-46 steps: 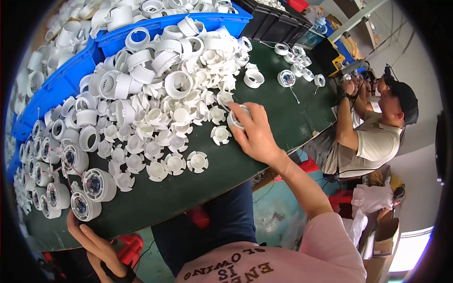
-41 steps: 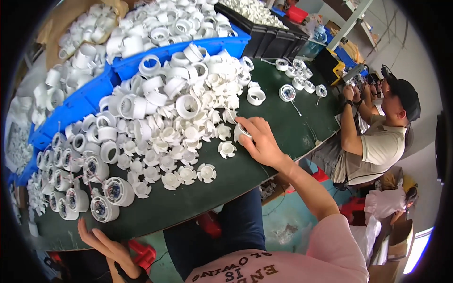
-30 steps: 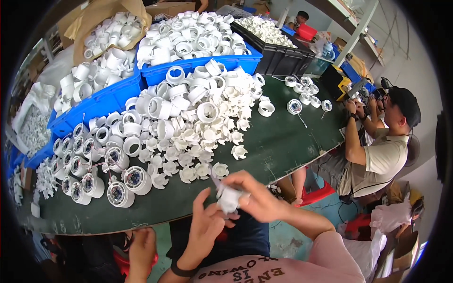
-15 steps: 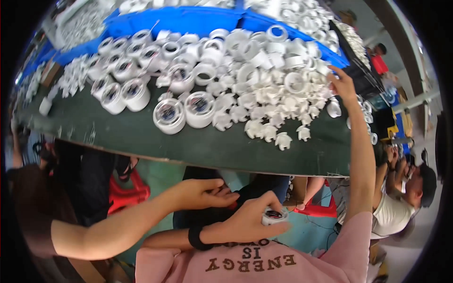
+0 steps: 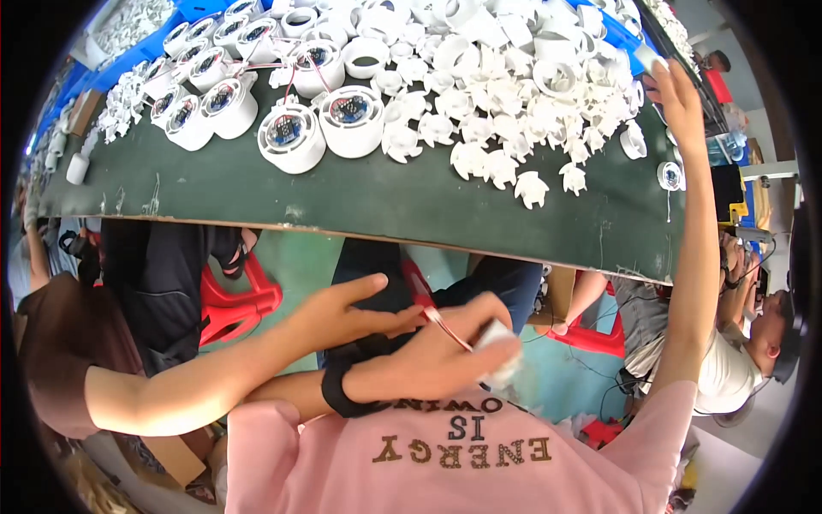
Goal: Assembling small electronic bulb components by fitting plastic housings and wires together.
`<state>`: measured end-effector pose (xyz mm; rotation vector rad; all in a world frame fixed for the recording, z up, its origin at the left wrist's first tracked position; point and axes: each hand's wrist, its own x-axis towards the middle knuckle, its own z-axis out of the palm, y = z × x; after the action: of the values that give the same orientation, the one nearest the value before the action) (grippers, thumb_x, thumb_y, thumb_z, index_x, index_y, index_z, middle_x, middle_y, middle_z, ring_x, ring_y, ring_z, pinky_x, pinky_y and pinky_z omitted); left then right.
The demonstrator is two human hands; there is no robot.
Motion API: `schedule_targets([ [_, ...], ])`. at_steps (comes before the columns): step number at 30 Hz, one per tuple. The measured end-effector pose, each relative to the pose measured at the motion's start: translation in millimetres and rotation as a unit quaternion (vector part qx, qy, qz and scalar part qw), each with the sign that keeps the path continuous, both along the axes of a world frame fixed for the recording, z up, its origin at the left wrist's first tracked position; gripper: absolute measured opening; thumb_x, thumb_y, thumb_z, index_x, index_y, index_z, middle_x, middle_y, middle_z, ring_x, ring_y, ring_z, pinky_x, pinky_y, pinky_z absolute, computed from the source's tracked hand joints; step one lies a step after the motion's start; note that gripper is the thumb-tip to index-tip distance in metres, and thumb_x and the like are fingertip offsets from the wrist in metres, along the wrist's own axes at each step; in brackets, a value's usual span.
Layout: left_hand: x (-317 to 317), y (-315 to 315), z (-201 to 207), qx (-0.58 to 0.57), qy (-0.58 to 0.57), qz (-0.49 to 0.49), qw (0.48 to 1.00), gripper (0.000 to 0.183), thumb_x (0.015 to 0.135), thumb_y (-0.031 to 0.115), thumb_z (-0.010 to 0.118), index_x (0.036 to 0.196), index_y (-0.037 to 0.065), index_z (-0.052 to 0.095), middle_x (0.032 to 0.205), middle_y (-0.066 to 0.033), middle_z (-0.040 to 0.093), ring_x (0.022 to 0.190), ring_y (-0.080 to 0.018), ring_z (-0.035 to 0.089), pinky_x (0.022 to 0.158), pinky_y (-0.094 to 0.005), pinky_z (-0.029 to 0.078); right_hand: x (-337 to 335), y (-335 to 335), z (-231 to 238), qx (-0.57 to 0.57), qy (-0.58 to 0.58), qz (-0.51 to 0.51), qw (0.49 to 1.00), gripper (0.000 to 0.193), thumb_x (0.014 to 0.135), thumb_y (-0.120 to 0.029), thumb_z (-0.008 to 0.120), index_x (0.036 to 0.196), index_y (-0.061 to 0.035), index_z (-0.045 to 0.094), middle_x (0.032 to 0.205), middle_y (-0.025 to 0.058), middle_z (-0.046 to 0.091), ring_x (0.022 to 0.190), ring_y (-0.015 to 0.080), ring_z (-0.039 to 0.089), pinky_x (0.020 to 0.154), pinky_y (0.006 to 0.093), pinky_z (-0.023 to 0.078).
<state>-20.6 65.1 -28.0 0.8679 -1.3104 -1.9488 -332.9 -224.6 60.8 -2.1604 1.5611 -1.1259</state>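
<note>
With our left hand (image 5: 428, 364) in a closed grip on the small white part (image 5: 499, 343) below the table (image 5: 385, 201) (our right hand (image 5: 676, 98) is up at the white pile (image 5: 514, 77), grip unclear), we risk its red wires (image 5: 445, 327) snagging on the co-worker's hand (image 5: 342, 313) beside them.

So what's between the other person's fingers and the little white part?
Thin red wires, running from the small white part in the left hand to the co-worker's fingertips, in the head view.

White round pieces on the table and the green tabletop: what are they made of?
White round pieces: probably moulded plastic, smooth and evenly white. Green tabletop: a dull, matte covering with pale scuffs, maybe rubber or paint; unclear.
</note>
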Motion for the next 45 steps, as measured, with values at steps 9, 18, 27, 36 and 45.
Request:
schedule_targets([
  [9, 19, -40, 4, 0.103, 0.109, 0.228, 0.962, 0.051, 0.093, 0.049, 0.034, 0.099, 0.001, 0.051, 0.079, -0.0116, 0.062, 0.049, -0.0134, 0.052, 0.038, -0.0208, 0.034, 118, 233, -51, 0.301, -0.087, 0.225, 0.923, 0.067, 0.069, -0.006, 0.062, 0.129, -0.0008, 0.033, 0.102, 0.0092, 0.055, 0.083, 0.0145, 0.058, 0.073, 0.0265, 0.045],
  [18, 8, -50, -3, -0.052, -0.072, 0.279, 0.956, 0.046, 0.095, 0.043, 0.035, 0.100, 0.002, 0.054, 0.071, -0.0004, 0.054, 0.054, -0.0036, 0.046, 0.045, -0.0190, 0.033, 154, 240, -81, 0.139, -0.265, 0.211, 0.931, 0.054, 0.071, 0.003, 0.071, 0.119, -0.0017, 0.047, 0.110, 0.0121, 0.051, 0.097, 0.0189, 0.056, 0.081, 0.0291, 0.048],
  [27, 21, -48, -8, -0.089, -0.061, 0.290, 0.951, 0.054, 0.095, 0.051, 0.033, 0.102, 0.000, 0.051, 0.075, -0.0085, 0.062, 0.051, -0.0100, 0.055, 0.040, -0.0188, 0.037, 138, 227, -66, 0.032, -0.119, 0.160, 0.979, 0.046, 0.067, 0.001, 0.069, 0.112, -0.0011, 0.058, 0.110, 0.0133, 0.052, 0.092, 0.0204, 0.055, 0.076, 0.0280, 0.047],
  [36, 18, -57, 4, -0.061, -0.002, 0.344, 0.937, 0.045, 0.098, 0.041, 0.031, 0.101, 0.002, 0.053, 0.070, -0.0031, 0.056, 0.051, -0.0068, 0.050, 0.043, -0.0195, 0.034, 168, 219, -55, 0.038, -0.131, 0.258, 0.956, 0.049, 0.074, -0.004, 0.071, 0.120, -0.0018, 0.054, 0.112, 0.0137, 0.050, 0.095, 0.0235, 0.053, 0.075, 0.0297, 0.045],
  [45, 25, -51, 6, -0.168, -0.074, 0.338, 0.923, 0.044, 0.097, 0.034, 0.032, 0.098, -0.003, 0.055, 0.079, -0.0078, 0.056, 0.064, -0.0119, 0.050, 0.056, -0.0261, 0.038, 182, 226, -74, 0.070, -0.181, 0.270, 0.943, 0.049, 0.080, -0.007, 0.066, 0.125, -0.0017, 0.048, 0.119, 0.0169, 0.045, 0.103, 0.0250, 0.049, 0.084, 0.0323, 0.043],
])
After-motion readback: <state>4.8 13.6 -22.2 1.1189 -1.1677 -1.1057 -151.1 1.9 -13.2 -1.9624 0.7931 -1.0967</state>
